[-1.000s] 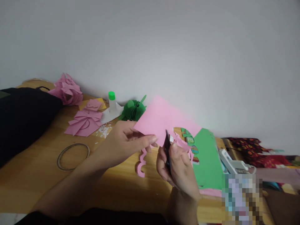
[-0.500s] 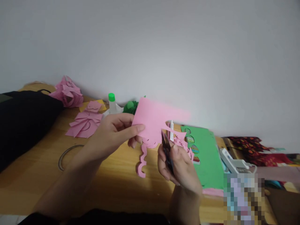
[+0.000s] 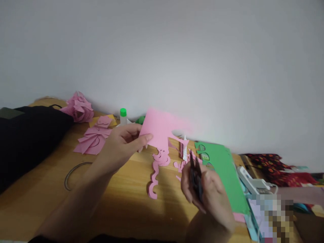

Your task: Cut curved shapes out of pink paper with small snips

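Observation:
A sheet of pink paper (image 3: 157, 128) is pinched at its left edge by my left hand (image 3: 126, 140). A cut runs into its right side, leaving a narrow strip hanging there. My right hand (image 3: 209, 190) grips a pair of dark scissors (image 3: 196, 175), their blades pointing up and slightly apart, clear of the sheet. Below the sheet, curved pink paper cutouts (image 3: 153, 182) lie on the wooden table (image 3: 121, 199). More small pink scraps (image 3: 179, 165) lie beyond the scissors, partly hidden by my right hand.
A green sheet with cut-out ovals (image 3: 222, 175) lies to the right, beside a white power strip (image 3: 253, 180). Folded pink paper (image 3: 93, 136), a crumpled pink bundle (image 3: 79, 108), a green-capped bottle (image 3: 123, 116) and a black bag (image 3: 32, 135) are at left. A wall (image 3: 162, 60) stands behind.
My right hand has drawn the scissors away from the sheet, down and to the right. The sheet in my left hand has shifted slightly left, and the camera view has tilted a little.

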Demonstrator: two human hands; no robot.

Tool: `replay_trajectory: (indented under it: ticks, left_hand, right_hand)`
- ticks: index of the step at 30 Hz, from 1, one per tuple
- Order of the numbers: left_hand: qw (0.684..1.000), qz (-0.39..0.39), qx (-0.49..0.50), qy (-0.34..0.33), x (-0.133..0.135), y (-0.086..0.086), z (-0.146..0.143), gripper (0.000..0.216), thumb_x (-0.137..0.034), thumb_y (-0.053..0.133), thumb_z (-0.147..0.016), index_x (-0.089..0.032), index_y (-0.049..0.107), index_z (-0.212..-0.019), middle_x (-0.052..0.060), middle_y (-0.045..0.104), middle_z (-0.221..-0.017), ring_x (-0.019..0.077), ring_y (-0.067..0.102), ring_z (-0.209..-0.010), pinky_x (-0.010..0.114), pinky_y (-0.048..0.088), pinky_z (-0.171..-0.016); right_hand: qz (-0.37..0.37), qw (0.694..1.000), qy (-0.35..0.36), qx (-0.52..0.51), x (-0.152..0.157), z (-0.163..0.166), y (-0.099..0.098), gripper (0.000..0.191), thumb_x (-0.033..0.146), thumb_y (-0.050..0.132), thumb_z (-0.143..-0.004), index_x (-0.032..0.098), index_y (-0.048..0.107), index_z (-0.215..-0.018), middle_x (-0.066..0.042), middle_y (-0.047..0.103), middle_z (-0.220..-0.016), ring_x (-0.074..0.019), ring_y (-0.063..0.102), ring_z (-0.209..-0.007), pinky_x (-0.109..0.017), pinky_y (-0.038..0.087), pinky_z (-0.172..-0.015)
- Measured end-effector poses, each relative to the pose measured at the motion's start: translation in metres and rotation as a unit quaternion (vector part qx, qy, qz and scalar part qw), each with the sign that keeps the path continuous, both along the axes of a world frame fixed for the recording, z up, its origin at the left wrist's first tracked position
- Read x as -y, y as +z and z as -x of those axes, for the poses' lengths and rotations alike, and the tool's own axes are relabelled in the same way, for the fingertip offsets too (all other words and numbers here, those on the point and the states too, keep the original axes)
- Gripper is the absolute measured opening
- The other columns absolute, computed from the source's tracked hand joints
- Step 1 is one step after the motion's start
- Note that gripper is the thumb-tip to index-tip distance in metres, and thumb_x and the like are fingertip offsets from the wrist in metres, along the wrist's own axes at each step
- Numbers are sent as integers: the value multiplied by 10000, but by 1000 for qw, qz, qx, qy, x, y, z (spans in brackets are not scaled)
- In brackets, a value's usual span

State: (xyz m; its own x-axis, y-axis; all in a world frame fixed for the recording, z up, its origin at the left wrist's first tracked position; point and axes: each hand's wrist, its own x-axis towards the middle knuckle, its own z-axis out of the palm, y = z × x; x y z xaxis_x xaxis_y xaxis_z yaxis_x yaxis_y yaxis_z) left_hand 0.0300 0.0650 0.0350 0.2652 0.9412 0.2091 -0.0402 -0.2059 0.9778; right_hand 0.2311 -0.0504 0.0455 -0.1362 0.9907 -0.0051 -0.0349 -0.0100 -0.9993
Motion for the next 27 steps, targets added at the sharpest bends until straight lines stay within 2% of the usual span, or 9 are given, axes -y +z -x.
replay_trajectory:
  ticks: [2, 4, 5, 8, 10, 15, 21, 24, 27]
  left_hand:
    - [1000, -6, -28, -6, 2, 3, 0, 183, -292, 650, -782, -189, 605, -638, -51, 474, -540, 86, 406, -489, 221, 294, -452]
    - [998, -5, -55, -37, 4, 8, 0, 203, -297, 646, -772, -185, 596, -609, -50, 448, -538, 88, 387, -496, 224, 270, -450]
    - [996, -1, -62, -60, 5, 10, -1, 208, -299, 644, -765, -181, 598, -600, -51, 437, -534, 87, 373, -493, 224, 257, -446]
    - [990, 23, -51, -127, 5, 12, -3, 200, -299, 646, -754, -169, 611, -607, -49, 453, -536, 79, 365, -489, 214, 250, -441]
    - [989, 43, -20, -143, 5, 10, -6, 212, -308, 647, -767, -164, 605, -617, -51, 465, -530, 73, 384, -485, 203, 270, -443]
    - [985, 86, 7, -148, 8, 3, -14, 189, -294, 667, -767, -159, 634, -640, -23, 602, -563, 79, 514, -478, 197, 409, -478]
    - [986, 112, 47, -118, 13, 7, -25, 156, -280, 660, -787, -169, 651, -679, 14, 693, -602, 135, 650, -543, 234, 508, -523]
    - [983, 130, 82, -101, 13, 10, -29, 151, -290, 670, -796, -170, 645, -709, 22, 701, -626, 162, 689, -607, 262, 547, -578]
    - [981, 127, 112, -90, 13, 9, -31, 163, -305, 695, -788, -163, 656, -717, 29, 710, -684, 154, 693, -653, 273, 568, -657]
  right_hand:
    - [-70, 986, -146, 48, -7, 5, 10, 377, 579, 591, -864, 203, 598, -850, 56, 455, -538, -66, 300, -392, -212, 204, -343]
    - [-126, 942, -280, 132, -20, 8, 21, 339, 448, 775, -745, 211, 632, -943, 72, 439, -572, -70, 332, -445, -212, 249, -380]
    - [-121, 930, -305, 166, -27, 7, 25, 361, 401, 803, -715, 202, 642, -969, 80, 425, -559, -71, 332, -452, -214, 254, -388]
    - [-44, 956, -207, 205, -45, -1, 28, 344, 402, 791, -715, 174, 677, -947, 83, 440, -517, -62, 310, -431, -220, 240, -386]
    - [-30, 971, -165, 173, -51, -6, 23, 264, 411, 765, -739, 171, 661, -776, 80, 435, -493, -52, 294, -411, -225, 225, -378]
    - [-55, 961, -245, 114, -50, 0, 13, 267, 408, 763, -743, 185, 622, -703, 94, 358, -470, -53, 272, -402, -229, 193, -367]
    - [-129, 941, -312, 18, -31, 13, 12, 363, 579, 640, -818, 260, 586, -981, 89, 362, -529, -82, 282, -408, -220, 210, -359]
    - [-49, 984, -171, -28, -17, 16, 4, 545, 769, 471, -800, 233, 562, -844, 74, 375, -488, -81, 263, -365, -219, 179, -311]
    - [52, 994, -95, -7, -7, 22, -1, 533, 693, 376, -905, 199, 543, -792, 66, 392, -491, -62, 252, -370, -197, 177, -325]
